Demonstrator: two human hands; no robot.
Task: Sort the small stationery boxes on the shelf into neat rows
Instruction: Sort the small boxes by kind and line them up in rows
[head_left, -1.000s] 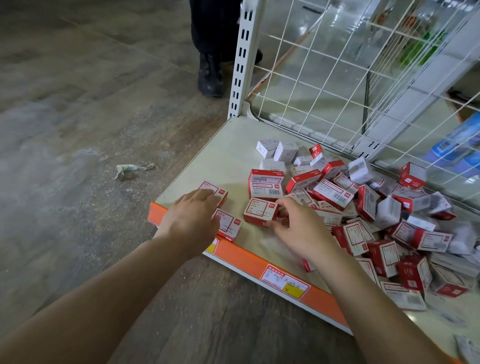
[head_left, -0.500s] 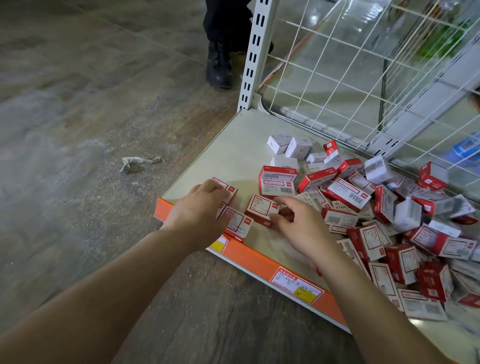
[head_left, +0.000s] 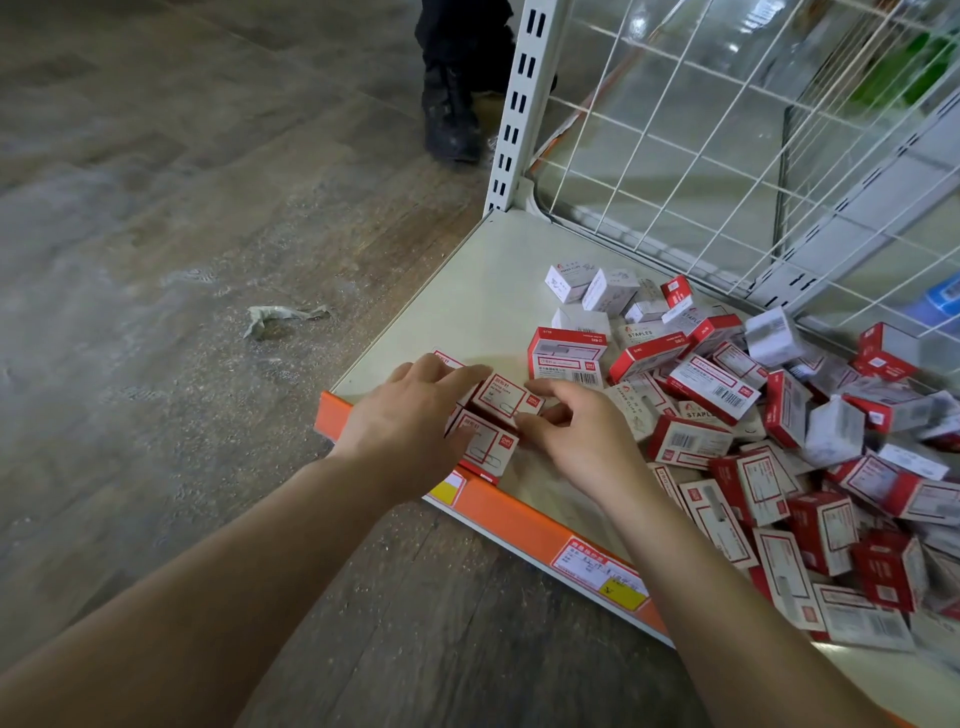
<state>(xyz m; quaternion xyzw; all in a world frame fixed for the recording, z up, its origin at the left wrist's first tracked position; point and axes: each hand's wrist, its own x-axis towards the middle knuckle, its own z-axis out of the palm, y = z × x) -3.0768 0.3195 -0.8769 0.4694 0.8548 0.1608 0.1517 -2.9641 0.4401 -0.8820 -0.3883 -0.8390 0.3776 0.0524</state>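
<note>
We are starting the first row at the shelf's (head_left: 498, 270) front corner: left hand (head_left: 410, 415) flat on two boxes (head_left: 485, 441), right hand (head_left: 576, 431) pinching a third box (head_left: 506, 397) to butt alongside.

Two hands (head_left: 410, 415), dozens of red-and-white boxes (head_left: 711, 387), one shelf (head_left: 478, 312), one paper scrap (head_left: 283, 316).

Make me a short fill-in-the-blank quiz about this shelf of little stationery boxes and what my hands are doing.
1. The front edge strip of the shelf is coloured ____.
2. The back of the shelf is a white wire ____.
3. The right hand pinches a red and white box beside the ____ hand.
4. A crumpled scrap lies on the ____.

Missing words: orange; grid; left; floor
</note>
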